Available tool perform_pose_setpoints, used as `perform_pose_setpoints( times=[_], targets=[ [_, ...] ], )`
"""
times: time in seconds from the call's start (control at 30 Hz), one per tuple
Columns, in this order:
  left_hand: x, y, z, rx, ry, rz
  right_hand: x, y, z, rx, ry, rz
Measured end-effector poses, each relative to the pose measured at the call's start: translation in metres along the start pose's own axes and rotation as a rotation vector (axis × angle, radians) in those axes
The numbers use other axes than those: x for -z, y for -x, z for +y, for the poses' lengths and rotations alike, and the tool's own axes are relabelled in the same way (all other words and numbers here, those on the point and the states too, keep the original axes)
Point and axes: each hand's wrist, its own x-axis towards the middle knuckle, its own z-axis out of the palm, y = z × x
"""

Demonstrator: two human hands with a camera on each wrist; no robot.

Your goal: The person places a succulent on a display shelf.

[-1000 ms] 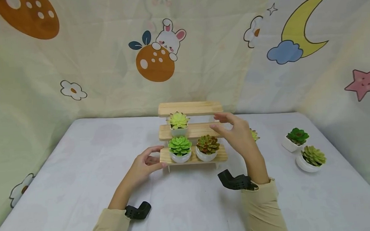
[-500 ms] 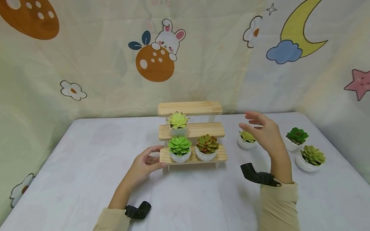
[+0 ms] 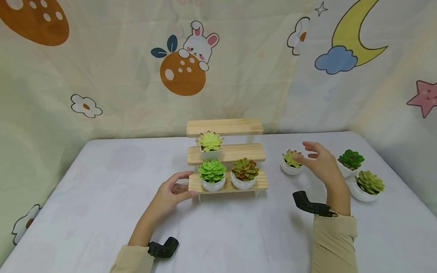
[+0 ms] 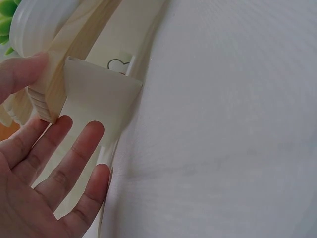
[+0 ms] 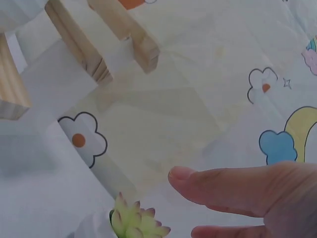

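Observation:
The left hand (image 3: 172, 192) grips the left end of the lowest board of a three-tier wooden plant stand (image 3: 242, 152). In the left wrist view its thumb (image 4: 27, 72) lies on the board's upper side, with fingers spread below. On that board sit a bright green succulent (image 3: 212, 172) and a reddish-brown succulent (image 3: 245, 170) in white pots. A yellow-green succulent (image 3: 210, 142) stands on the middle board. The right hand (image 3: 322, 165) is beside a pink-tipped succulent (image 3: 291, 169) in a white pot on the table, thumb and fingers apart, the thumb overlapping the plant in the head view.
Right of the right hand stand a dark green succulent (image 3: 350, 160) and an olive-green succulent (image 3: 369, 182) in white pots. A white cloth covers the table (image 3: 225, 244). Behind it hangs a printed fabric backdrop (image 3: 124, 67).
The right hand has moved right, away from the stand, then lowered toward the pink-tipped succulent, which has come into view. The left hand stays on the stand.

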Motion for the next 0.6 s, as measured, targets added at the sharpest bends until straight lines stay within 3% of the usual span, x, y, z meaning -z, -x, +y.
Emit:
perform_pose_setpoints(
  times=[0.37,0.6],
  targets=[
    [-0.001,-0.001,0.0,-0.015,0.0,-0.005,-0.008,-0.012,0.024,-0.076,-0.024,-0.116],
    [-0.001,0.001,0.001,-0.02,0.007,-0.006,-0.018,-0.018,0.036,-0.138,-0.046,-0.135]
  ],
)
